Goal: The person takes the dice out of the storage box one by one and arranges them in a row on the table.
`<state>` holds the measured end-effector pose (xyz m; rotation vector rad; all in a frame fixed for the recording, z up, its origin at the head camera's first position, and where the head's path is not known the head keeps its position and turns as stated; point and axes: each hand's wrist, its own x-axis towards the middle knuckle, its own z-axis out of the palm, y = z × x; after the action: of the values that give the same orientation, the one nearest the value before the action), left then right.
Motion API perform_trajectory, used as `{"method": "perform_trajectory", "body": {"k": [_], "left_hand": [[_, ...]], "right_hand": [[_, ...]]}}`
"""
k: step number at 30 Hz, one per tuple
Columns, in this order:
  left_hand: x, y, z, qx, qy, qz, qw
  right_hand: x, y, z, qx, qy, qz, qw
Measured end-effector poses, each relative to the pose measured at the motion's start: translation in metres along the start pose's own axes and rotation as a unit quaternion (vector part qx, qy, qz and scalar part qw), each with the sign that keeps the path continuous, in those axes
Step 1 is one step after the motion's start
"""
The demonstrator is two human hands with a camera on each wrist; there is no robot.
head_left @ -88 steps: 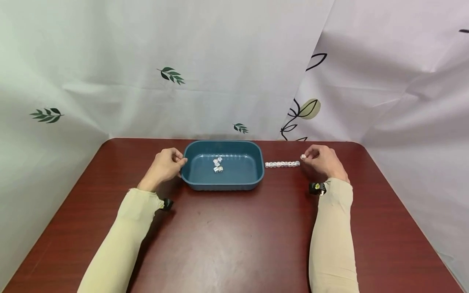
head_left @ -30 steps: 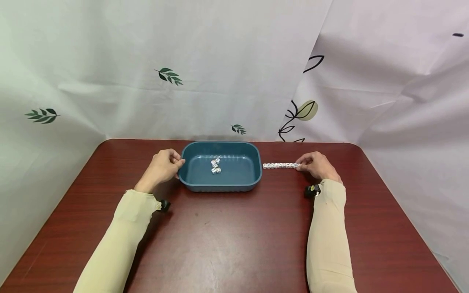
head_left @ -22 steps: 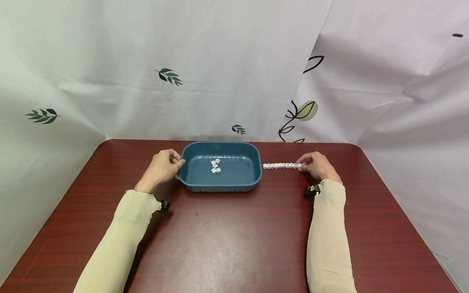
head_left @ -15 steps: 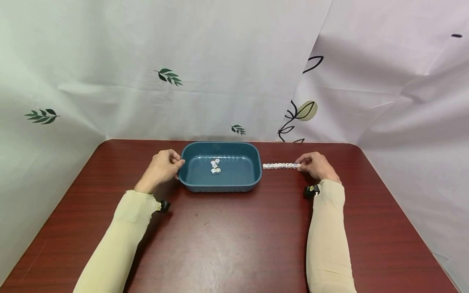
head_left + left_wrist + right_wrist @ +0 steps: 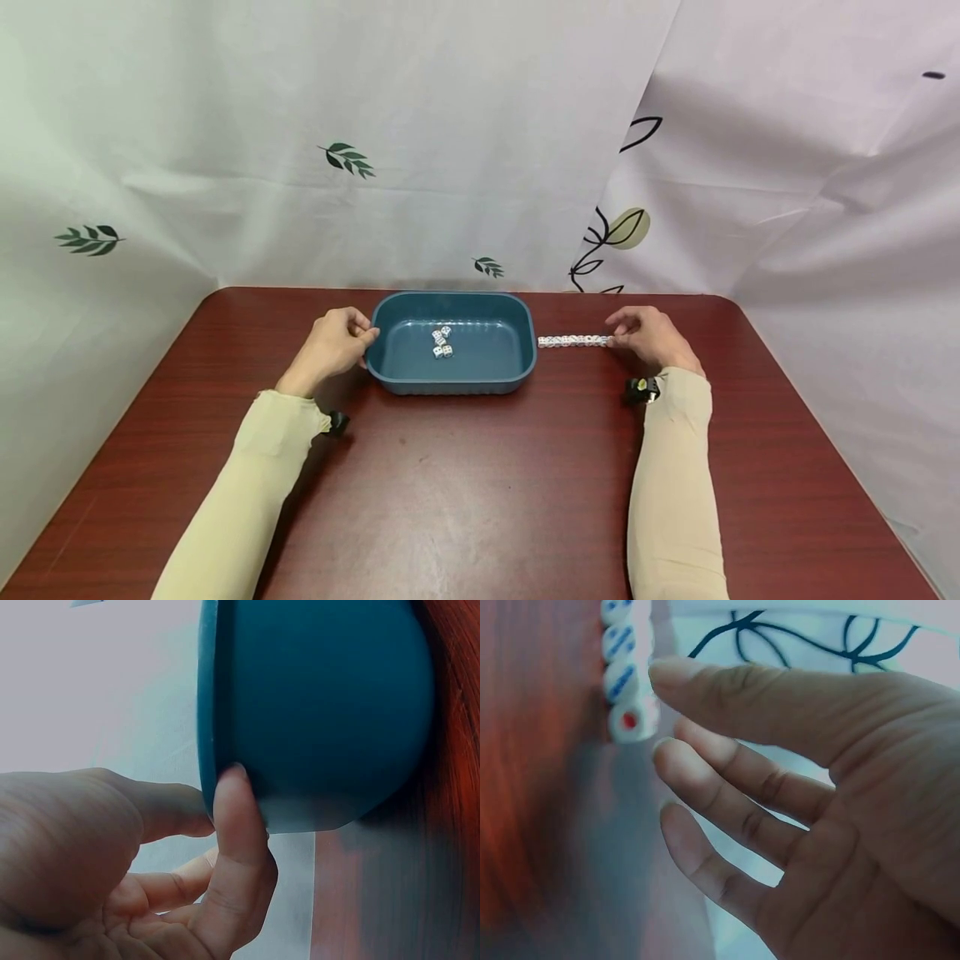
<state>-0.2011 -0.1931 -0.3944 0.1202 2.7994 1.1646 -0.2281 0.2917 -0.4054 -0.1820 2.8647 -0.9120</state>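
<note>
Dice [image 5: 573,340] in a straight row on the tabletop [image 5: 465,483], just right of the tray, running left to right, each touching the next. Right hand's fingers [image 5: 727,776] straight and slightly spread, clamped on nothing, tips just beside the last die [image 5: 632,720] at the row's right end; red single pip showing on that die in the right wrist view. Cannot tell whether a fingertip touches it or stands a hair apart. Right hand [image 5: 651,335] low over the tabletop at that end, wrist camera [image 5: 645,389] strapped behind it.

Left hand's fingers [image 5: 236,817] curled onto the left rim of the blue tray [image 5: 397,379], thumb against the outer wall, index along the lip. Left hand [image 5: 333,342] holding the tray steady on the tabletop.

By the look of things, well along but not finished: most dice already out and lined up, last one placed and let go. Still left in the tray, a small cluster of dice [image 5: 441,343] near the middle, four or five, exact count too small to tell. Judged remaining: those few to be lifted out and added at the right end of the row.

Beyond, white leaf-print curtain [image 5: 345,156] behind the far edge of the tabletop.
</note>
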Motion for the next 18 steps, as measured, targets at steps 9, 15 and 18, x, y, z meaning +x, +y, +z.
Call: {"method": "perform_trajectory", "body": {"k": [9,15,18], "left_hand": [[-0.001,0.001,-0.001,-0.007,-0.003,-0.002,1.0],[-0.002,0.0,-0.001,-0.007,-0.002,0.002,1.0],[-0.003,0.0,-0.001,-0.01,-0.001,0.005,0.9999]], "right_hand": [[0.002,-0.026,-0.004,-0.013,0.004,-0.033,0.999],[0.0,-0.044,-0.002,0.0,0.01,-0.048,0.999],[0.0,-0.052,-0.001,0.005,0.012,-0.061,0.998]]}}
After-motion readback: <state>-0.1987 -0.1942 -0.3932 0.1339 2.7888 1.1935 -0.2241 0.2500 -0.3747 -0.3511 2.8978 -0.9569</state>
